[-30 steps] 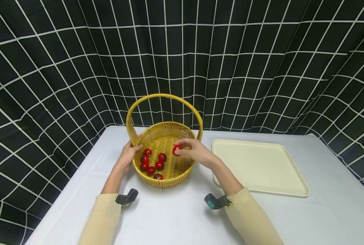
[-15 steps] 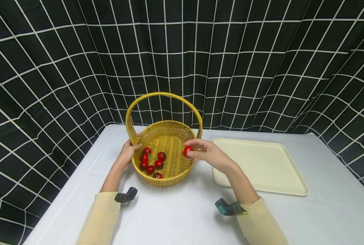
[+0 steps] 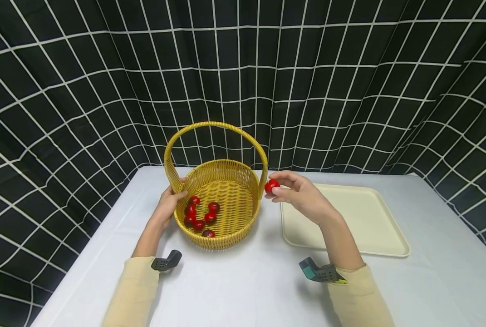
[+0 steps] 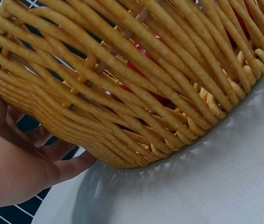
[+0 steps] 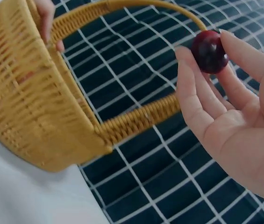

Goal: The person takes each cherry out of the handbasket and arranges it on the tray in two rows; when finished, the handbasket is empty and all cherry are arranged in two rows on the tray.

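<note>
My right hand (image 3: 304,195) pinches a round, glossy red cherry (image 3: 272,186) between thumb and fingertips, just outside the basket's right side. In the right wrist view this cherry (image 5: 210,52) looks dark red, with the fingertips against its sides. At the left of the yellow wicker basket (image 3: 243,234), my left hand (image 3: 169,202) grips the rim by the handle's base, thumb over the edge. The left wrist view has that hand's fingers (image 4: 75,165) against the outer weave. Several red cherries (image 3: 210,218) lie in the left and front part of the basket.
A cream rectangular tray (image 3: 361,222) lies flat to the right, partly behind the right hand. The basket's tall arched handle (image 3: 214,124) rises over its middle. White cloth (image 3: 243,290) covers the table, and a black curtain with a white grid (image 3: 243,81) surrounds it.
My right hand has lifted the cherry out of the basket and moved right, past the handle's right side. The left hand keeps its hold on the rim, and the other cherries lie as before.
</note>
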{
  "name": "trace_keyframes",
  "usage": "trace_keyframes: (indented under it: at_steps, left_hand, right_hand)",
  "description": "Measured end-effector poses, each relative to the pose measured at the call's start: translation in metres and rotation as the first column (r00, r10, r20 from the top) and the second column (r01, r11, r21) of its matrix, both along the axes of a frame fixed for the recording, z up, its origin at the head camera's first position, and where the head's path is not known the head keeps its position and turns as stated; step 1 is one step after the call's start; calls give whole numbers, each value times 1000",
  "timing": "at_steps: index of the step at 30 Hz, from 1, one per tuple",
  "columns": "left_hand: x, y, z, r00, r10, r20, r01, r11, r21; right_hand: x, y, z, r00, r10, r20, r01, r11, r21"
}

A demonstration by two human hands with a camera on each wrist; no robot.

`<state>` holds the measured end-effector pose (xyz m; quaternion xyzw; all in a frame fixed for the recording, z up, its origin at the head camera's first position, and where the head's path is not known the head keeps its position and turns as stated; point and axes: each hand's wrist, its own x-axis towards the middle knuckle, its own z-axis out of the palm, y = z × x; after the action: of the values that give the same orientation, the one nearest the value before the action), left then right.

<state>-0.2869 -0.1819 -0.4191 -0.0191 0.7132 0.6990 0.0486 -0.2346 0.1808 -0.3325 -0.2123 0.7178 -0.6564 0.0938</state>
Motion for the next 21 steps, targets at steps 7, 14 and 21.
trace_keyframes:
  at_steps: [7,14,21]
  left_hand:
    - [0,0,0,1000,7,-1,-7,1000,-3]
    - [0,0,1,1000,-3,0,3,1000,-9]
    - [1,0,1,1000,4,-3,-4,1000,-10]
  right_hand:
    - [-18,21,-14,964,-235,124,254,953,-166]
    - [-32,38,-35,898,-377,228,423,883,-203]
    - [-45,46,-60,842,-486,233,515,853,-84]
